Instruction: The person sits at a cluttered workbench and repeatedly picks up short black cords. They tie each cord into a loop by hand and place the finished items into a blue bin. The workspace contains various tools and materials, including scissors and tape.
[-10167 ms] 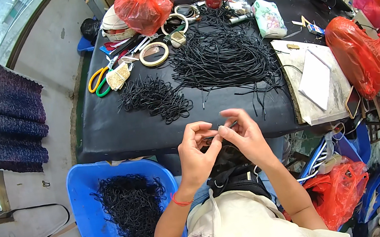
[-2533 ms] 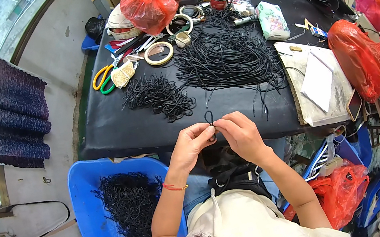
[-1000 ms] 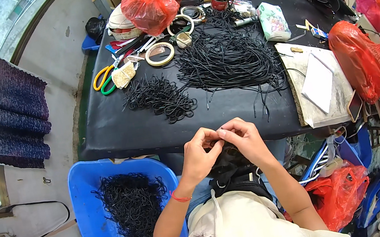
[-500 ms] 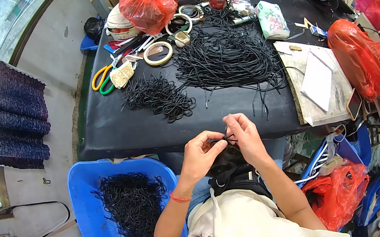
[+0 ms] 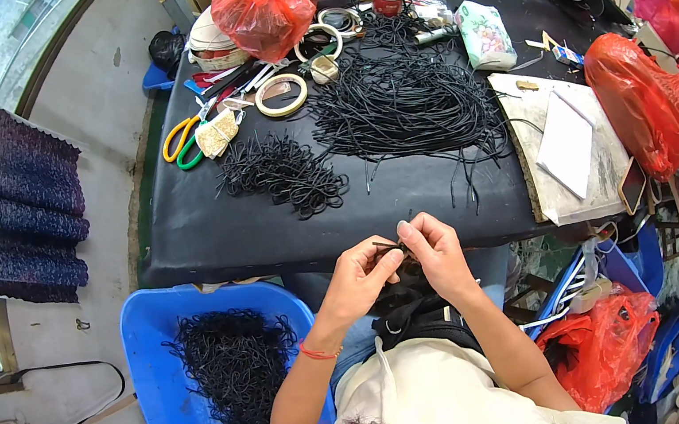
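Just off the table's near edge, my left hand (image 5: 357, 279) pinches a thin black cord (image 5: 387, 246) between thumb and fingers. My right hand (image 5: 437, 258) is closed on the same cord, close beside the left; the fingers hide most of it, so whether it is knotted I cannot tell. Beyond my hands, a small heap of looped black cords (image 5: 284, 176) lies on the table. A larger bundle of long, straight black cords (image 5: 407, 106) is spread behind it to the right. At my left, a blue tub (image 5: 161, 404) holds a tangled pile of black cord loops (image 5: 235, 369).
The black-covered table (image 5: 246, 241) carries yellow-and-green-handled scissors (image 5: 179, 144), a tape roll (image 5: 281, 96), a red plastic bag (image 5: 269, 8) and a tissue pack (image 5: 486, 35). At right are a board (image 5: 610, 167) with white paper (image 5: 567, 147), and another red bag (image 5: 645, 102).
My right hand has turned and lowered slightly, its thumb now upward over the cord. The left hand stays almost in place, still pinching. The cords on the table and in the tub look unchanged.
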The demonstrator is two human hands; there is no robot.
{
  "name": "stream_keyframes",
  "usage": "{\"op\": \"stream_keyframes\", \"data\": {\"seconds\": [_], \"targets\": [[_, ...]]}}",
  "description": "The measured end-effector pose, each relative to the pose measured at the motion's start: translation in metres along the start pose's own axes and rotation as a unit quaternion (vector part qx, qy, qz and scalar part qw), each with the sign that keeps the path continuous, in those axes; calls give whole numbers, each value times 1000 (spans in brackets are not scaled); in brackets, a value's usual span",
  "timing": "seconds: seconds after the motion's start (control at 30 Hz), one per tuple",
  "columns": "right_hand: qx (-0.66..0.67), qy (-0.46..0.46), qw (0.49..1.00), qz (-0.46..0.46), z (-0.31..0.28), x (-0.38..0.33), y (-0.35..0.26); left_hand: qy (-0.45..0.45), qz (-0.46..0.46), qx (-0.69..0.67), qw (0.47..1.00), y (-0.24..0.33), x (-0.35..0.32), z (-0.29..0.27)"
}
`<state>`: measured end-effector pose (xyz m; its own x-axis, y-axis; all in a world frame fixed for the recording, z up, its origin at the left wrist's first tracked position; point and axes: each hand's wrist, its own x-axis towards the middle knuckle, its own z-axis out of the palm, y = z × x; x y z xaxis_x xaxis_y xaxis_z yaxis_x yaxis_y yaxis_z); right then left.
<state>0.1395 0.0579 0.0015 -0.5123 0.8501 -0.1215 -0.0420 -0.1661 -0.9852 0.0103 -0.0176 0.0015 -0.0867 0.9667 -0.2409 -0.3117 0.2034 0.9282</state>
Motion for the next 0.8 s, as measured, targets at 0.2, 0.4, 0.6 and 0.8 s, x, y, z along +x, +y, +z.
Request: {"op": "stream_keyframes", "data": {"seconds": [0.2, 0.4, 0.6, 0.8], "targets": [[60, 63, 996, -7, 2, 4, 7, 19, -5, -35, 999, 2, -5, 9], [126, 11, 986, 110, -1, 8, 5, 25, -25, -40, 999, 0, -9, -4], [67, -75, 988, 114, -12, 1, -8, 48, -1, -15, 999, -8, -2, -11], [63, -57, 992, 90, -8, -5, -9, 135, 86, -31, 987, -7, -1, 7]]}}
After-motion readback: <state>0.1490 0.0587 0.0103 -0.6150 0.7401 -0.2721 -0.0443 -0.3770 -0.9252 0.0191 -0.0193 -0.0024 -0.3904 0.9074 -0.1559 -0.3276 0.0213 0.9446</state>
